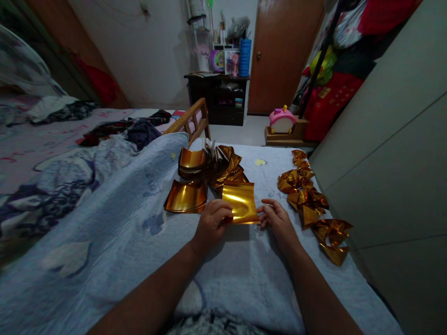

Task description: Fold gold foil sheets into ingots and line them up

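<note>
The left hand point(214, 218) had its thumb and fingers pinched on the left edge of a smooth, shiny gold rectangular foil-like sheet point(241, 201), raised above the bed in front of the person. The right hand point(275, 219), apart from the left, had its fingers partly spread at the sheet's right edge; whether they gripped it could not be told. Just beyond lay a flat stack of glossy copper-gold sheets point(186, 195), a thicker pile of curved metallic sheets point(192, 159) and a fanned, creased gold heap point(228, 170). Along the right ran a row of crinkled, folded gold foil pieces point(303, 188). All rested on a soft, pale blue heart-printed cover point(230, 274). Farther off stood a slatted wooden bed rail point(190, 118), a dark cabinet point(216, 100), a brown wooden door point(284, 51) and a pink-and-white toy point(282, 121). Counted: two hands, one lifted sheet, one cabinet, one door, one toy; the overlapping foil pieces could not be numbered exactly
</note>
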The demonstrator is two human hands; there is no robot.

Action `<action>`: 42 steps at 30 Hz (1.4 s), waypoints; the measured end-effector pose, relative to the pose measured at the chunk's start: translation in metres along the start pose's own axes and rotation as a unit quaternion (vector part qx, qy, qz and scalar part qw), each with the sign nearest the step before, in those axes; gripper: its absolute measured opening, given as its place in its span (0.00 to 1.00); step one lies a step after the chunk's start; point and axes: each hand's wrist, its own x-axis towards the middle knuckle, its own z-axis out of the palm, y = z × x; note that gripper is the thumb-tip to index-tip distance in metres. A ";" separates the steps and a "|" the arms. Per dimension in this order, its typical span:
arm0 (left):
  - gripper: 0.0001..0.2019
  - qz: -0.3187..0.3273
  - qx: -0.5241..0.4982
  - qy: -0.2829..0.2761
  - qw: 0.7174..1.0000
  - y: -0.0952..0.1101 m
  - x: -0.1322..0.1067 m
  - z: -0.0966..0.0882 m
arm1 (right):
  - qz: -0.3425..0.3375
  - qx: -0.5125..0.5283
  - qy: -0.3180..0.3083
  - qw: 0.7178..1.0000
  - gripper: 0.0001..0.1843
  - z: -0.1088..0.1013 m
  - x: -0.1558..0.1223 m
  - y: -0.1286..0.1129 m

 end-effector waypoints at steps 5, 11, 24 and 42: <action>0.08 0.015 -0.029 -0.035 0.999 0.004 0.000 0.001 | 0.034 0.043 -0.015 0.998 0.29 0.002 0.000 -0.001; 0.08 0.024 -0.031 -0.058 0.998 0.004 -0.003 0.004 | 0.067 0.144 -0.032 0.987 0.26 0.008 -0.006 -0.015; 0.12 -0.171 -0.018 -0.072 0.982 -0.005 -0.005 0.010 | 0.033 0.101 0.024 0.994 0.22 -0.004 0.002 -0.002; 0.36 -0.441 -0.372 -0.083 0.812 -0.006 -0.001 0.005 | -0.076 0.063 -0.098 0.990 0.07 -0.003 -0.005 -0.004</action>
